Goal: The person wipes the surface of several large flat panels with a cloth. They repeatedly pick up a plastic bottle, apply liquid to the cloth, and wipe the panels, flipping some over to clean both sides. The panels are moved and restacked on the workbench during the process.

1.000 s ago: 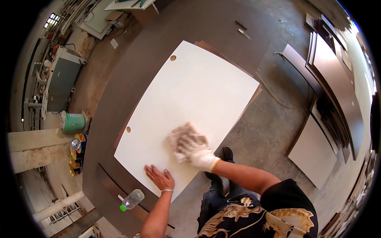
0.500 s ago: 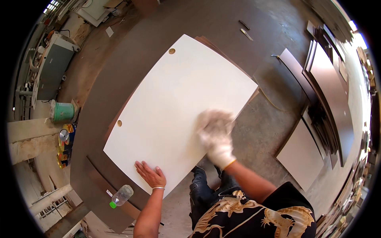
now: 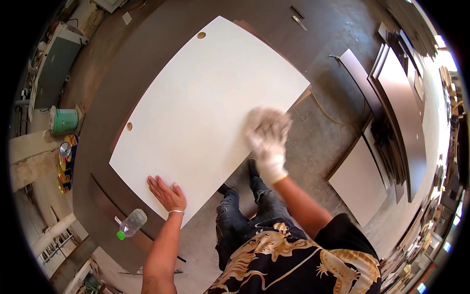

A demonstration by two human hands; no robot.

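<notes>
A white panel (image 3: 205,103) with curved sides lies flat over brown boards on a large dark brown sheet (image 3: 122,83). Two round holes (image 3: 201,35) sit along its left edge. My bare left hand (image 3: 167,194) rests on the panel's near left corner, palm down, fingers stretched out, a white band at the wrist. Toward the panel's right edge is my right hand (image 3: 269,139) in a soiled white glove. Motion smears its fingers, and whether a cloth is under them is hidden.
A clear bottle with a green cap (image 3: 132,224) lies on the sheet's near left part. A utility knife (image 3: 299,22) lies at the far side. Curved brown boards (image 3: 399,103) are stacked at right beside a pale panel (image 3: 359,181). A green bucket (image 3: 65,120) stands at left.
The whole view has shifted, so the panel sits higher and further left. My gloved right hand stays near the panel's right edge, still smeared; my left hand keeps its place on the corner.
</notes>
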